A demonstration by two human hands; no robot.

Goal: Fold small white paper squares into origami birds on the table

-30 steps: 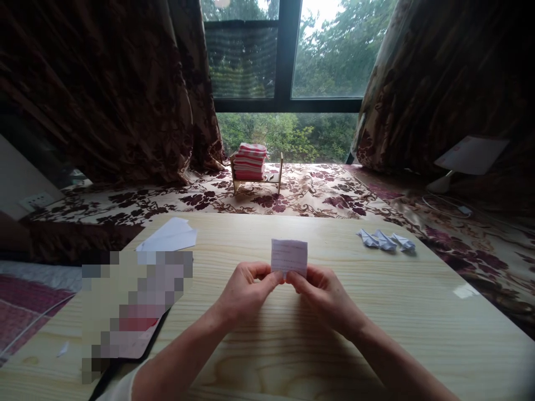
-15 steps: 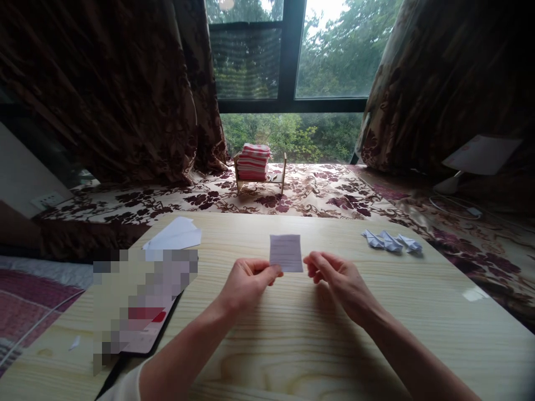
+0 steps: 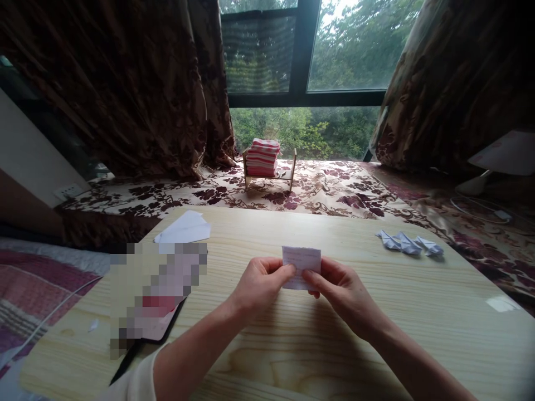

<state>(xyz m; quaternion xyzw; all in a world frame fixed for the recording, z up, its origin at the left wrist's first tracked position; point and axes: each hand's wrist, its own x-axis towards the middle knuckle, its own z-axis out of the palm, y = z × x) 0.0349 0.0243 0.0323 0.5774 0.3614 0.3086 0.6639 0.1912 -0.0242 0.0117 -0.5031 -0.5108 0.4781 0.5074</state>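
Note:
A small white slip of paper (image 3: 301, 263) with faint printing is held upright just above the light wooden table (image 3: 292, 345). My left hand (image 3: 259, 287) pinches its lower left edge between thumb and fingers. My right hand (image 3: 340, 292) pinches its lower right edge, so both hands meet under the slip near the table's middle.
Three small folded white paper pieces (image 3: 409, 244) lie at the table's right. A white sheet (image 3: 184, 229) and a blurred-out flat item (image 3: 156, 289) lie at the left. A small wooden rack with striped cloths (image 3: 264, 161) stands on the floral sill; dark curtains hang on both sides.
Half a second ago only my left hand held the slip and my right hand hovered beside it. My right hand has since closed on the slip's right edge, and the paper sits lower.

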